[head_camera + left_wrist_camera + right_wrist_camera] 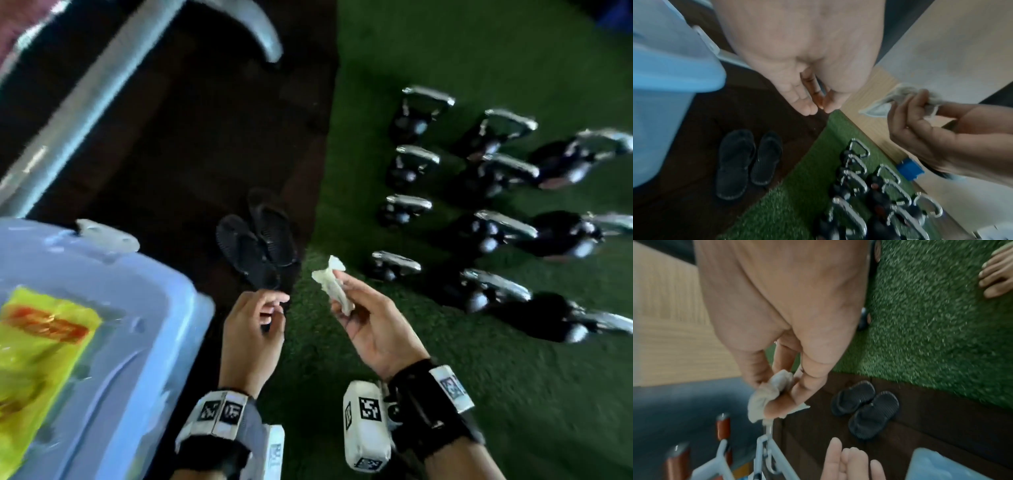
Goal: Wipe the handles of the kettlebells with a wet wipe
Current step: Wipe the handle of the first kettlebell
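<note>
Several black kettlebells (407, 171) with shiny silver handles (428, 94) stand in rows on green turf (445, 394) to my right; in the left wrist view the kettlebells (869, 186) are blurred. My right hand (346, 294) is raised above the turf, left of the nearest kettlebell, and pinches a crumpled white wet wipe (334, 284) between thumb and fingers. The same wipe (768, 395) shows in the right wrist view and again as the wipe (875, 110) in the left wrist view. My left hand (270, 308) hovers beside it with loosely curled fingers (807, 104), holding nothing.
A pale blue plastic bin (137, 308) carrying a yellow packet (41, 335) stands at my left. A pair of black sandals (257, 246) lies on the dark brown floor by the turf edge. A grey metal frame (102, 85) crosses the upper left. A bare foot (996, 272) rests on the turf.
</note>
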